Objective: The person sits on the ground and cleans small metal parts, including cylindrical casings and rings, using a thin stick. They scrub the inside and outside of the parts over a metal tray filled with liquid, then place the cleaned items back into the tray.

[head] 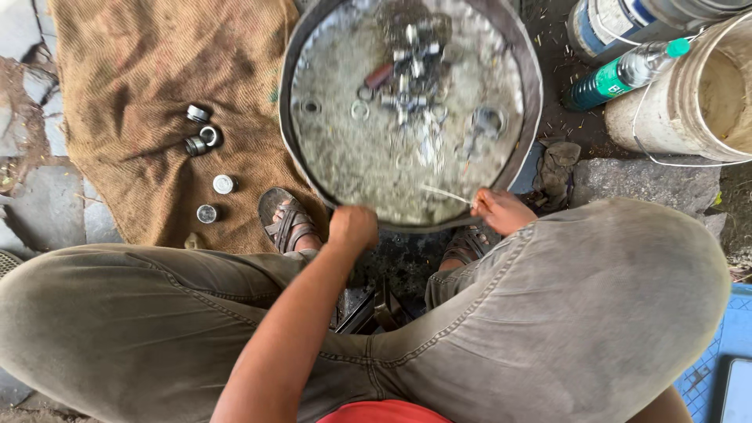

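Gripping the near rim of the round metal basin, the left hand is curled into a fist over the edge, fingers folded out of sight on the far side. The right hand sits at the same near rim, a little further round to the right, its fingers pressed together in a pinch on one end of a thin pale strip, perhaps a wire or a sliver of plastic. The strip's long axis runs from that pinch leftward and slightly away, out over the murky liquid toward the basin's middle. The right hand is the nearer of the two to the heap of small metal parts, which lies beyond both hands in the far half of the basin, half sunk and hard to tell apart.

Left of the basin, on a brown sackcloth, lie a few metal rings and caps, well apart from either hand. A sandalled foot rests against the basin's near left edge. Right of the basin stand a green-capped bottle and a white bucket, cut off by the frame. The person's knees hide the ground below the rim.
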